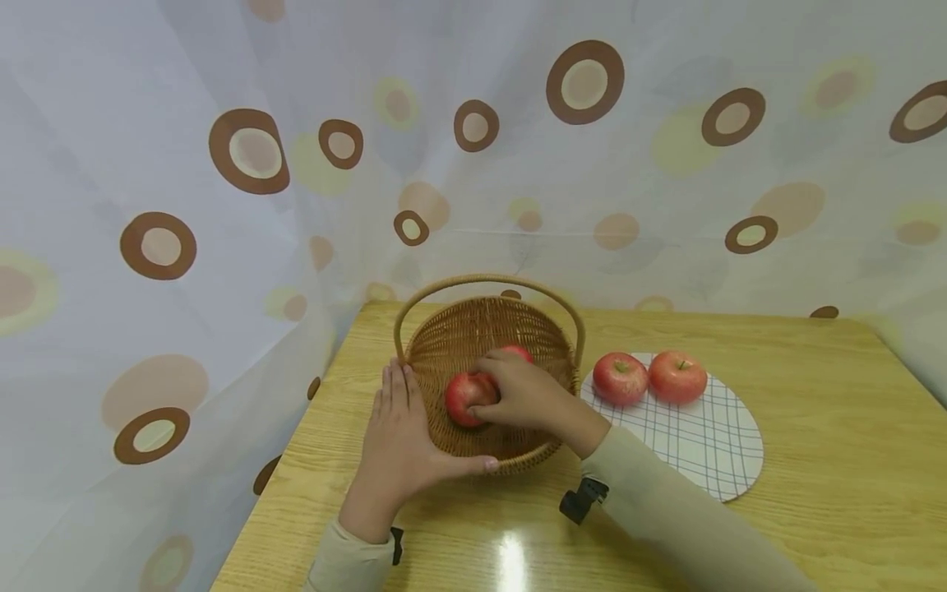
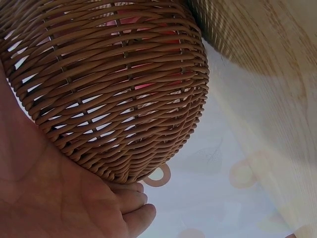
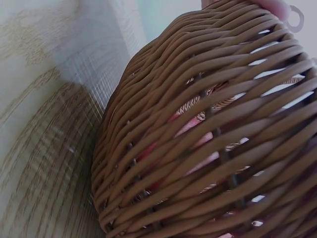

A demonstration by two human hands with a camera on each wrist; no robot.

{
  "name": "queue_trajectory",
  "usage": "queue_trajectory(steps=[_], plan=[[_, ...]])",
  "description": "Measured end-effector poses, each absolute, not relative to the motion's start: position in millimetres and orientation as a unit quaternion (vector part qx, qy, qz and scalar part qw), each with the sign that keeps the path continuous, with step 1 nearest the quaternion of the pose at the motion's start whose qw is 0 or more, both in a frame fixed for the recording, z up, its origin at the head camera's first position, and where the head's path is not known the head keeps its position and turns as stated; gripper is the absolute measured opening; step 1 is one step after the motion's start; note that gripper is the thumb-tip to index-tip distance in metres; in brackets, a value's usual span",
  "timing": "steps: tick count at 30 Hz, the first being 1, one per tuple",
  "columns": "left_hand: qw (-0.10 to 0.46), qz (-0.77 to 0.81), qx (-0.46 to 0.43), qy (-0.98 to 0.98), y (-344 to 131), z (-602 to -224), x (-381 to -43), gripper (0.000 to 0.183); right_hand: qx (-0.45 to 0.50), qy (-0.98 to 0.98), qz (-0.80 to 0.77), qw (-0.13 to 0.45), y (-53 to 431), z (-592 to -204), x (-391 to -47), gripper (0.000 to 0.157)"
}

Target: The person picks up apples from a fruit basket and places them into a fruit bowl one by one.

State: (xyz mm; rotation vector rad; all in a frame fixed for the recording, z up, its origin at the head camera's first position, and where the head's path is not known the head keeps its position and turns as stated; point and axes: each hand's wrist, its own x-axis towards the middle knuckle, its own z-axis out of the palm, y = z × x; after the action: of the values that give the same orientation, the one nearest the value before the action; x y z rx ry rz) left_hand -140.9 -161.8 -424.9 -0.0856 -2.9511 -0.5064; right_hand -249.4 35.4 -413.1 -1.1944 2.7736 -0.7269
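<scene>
A round wicker basket with an arched handle stands on the table. Inside it, my right hand grips a red apple, thumb on the near side and fingers over the top. Another red apple shows behind that hand, mostly hidden by it. My left hand rests against the basket's left side, fingers straight and thumb lying along the near rim. In the left wrist view the left palm lies by the basket's edge. Red shows through the weave in the right wrist view.
Right of the basket, two red apples sit side by side at the far end of an oval white mat with blue checks. The wooden table is bordered behind and at left by a white curtain with brown circles.
</scene>
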Motion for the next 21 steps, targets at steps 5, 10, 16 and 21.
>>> queue_trajectory(steps=[5,10,16,21], plan=[[0.077,-0.170,-0.028,-0.982,-161.5,-425.5,-141.6,0.173,-0.388,0.888,-0.242,0.041,35.1,-417.2,-254.5,0.072],[0.076,-0.165,-0.026,-0.983,-160.9,-426.4,-141.6,0.173,-0.405,0.878,-0.248,0.059,35.1,-419.2,-257.5,0.081],[0.078,-0.162,-0.026,-0.983,-160.8,-427.1,-142.2,0.173,-0.431,0.867,-0.238,0.078,33.1,-418.6,-258.6,0.082],[0.079,-0.160,-0.026,-0.984,-160.9,-428.0,-142.7,0.173,-0.430,0.867,-0.231,0.099,31.5,-418.7,-258.6,0.082]])
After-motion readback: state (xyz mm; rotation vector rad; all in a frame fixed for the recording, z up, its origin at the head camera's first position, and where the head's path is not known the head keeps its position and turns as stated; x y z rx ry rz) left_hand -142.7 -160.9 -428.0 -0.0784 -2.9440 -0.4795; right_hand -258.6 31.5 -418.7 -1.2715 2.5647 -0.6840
